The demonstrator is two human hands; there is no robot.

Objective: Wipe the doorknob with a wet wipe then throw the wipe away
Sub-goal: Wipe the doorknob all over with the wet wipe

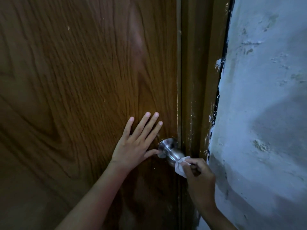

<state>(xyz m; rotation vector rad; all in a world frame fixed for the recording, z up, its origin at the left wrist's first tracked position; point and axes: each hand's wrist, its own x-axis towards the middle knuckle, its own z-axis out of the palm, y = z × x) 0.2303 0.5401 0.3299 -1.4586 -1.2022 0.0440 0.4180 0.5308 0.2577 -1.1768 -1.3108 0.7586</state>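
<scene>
**A:** ok so what's going on with the knob (170,151)?

**B:** It's a silver metal one, low on the right edge of a brown wood-grain door (74,80), right next to the frame (196,80). The round plate sits against the door and the neck sticks out toward the camera. The ball end is covered up, you can't really see it.

**A:** covered by what, the wipe (180,166)?

**B:** Yep. White, all scrunched, wrapped over the outer end of the knob. The right hand (197,173) is clenched around it, fingers curled over the top, thumb pinching the wipe against the metal. That hand is pretty dark in the shot, so I can't make out much detail.

**A:** and the other one?

**B:** The left hand (132,143) is released, grasping nothing. It's flat on the door just left of the knob, fingers spread and pointing up, with the thumb reaching out so the tip touches the plate at the base. The bare forearm comes in from the bottom left.

**A:** anything else around?

**B:** A rough, patchy whitish wall (265,113) fills the right side, past the frame. There are paint smears along the frame's edge where it meets the wall. The lighting is dim overall.
</scene>
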